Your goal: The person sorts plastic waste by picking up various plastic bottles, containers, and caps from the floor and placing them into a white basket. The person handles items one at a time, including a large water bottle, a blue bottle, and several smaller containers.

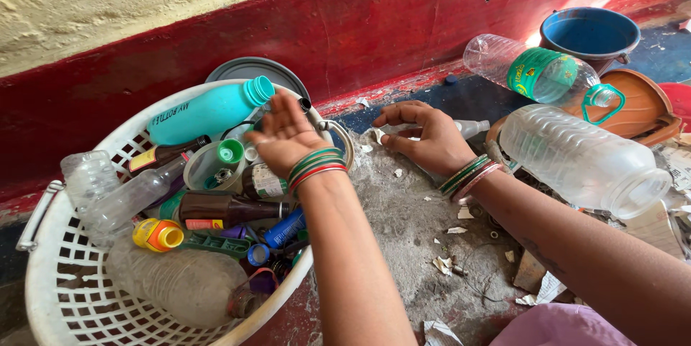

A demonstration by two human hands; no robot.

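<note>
A rough grey concrete floor runs along a wall painted red below and pale yellow above, strewn with paper scraps and plastic waste. On the left stands a white plastic laundry basket packed with bottles: a turquoise bottle lying across the top, brown glass bottles, clear crushed ones and a yellow-capped one.

The left hand hangs over the basket's far rim, palm up, fingers loosely spread and holding nothing. By the look of it, this is the moment just after a drop into the basket, with the sorting now turning to the next piece.

The right hand rests palm down on the floor, fingers curled over a small clear bottle. It covers most of the bottle; whether the fingers have closed round it or only press on it I cannot tell. The bottle lies flat just beyond the basket, its long axis running left to right, its exposed end pointing right toward the big clear plastic jar and the green-labelled bottle.

The next move calls for a firm grip round the bottle's body, a lift clear of the grit, and a short carry left over the rim.

A blue bucket and a brown dish sit further right.
</note>
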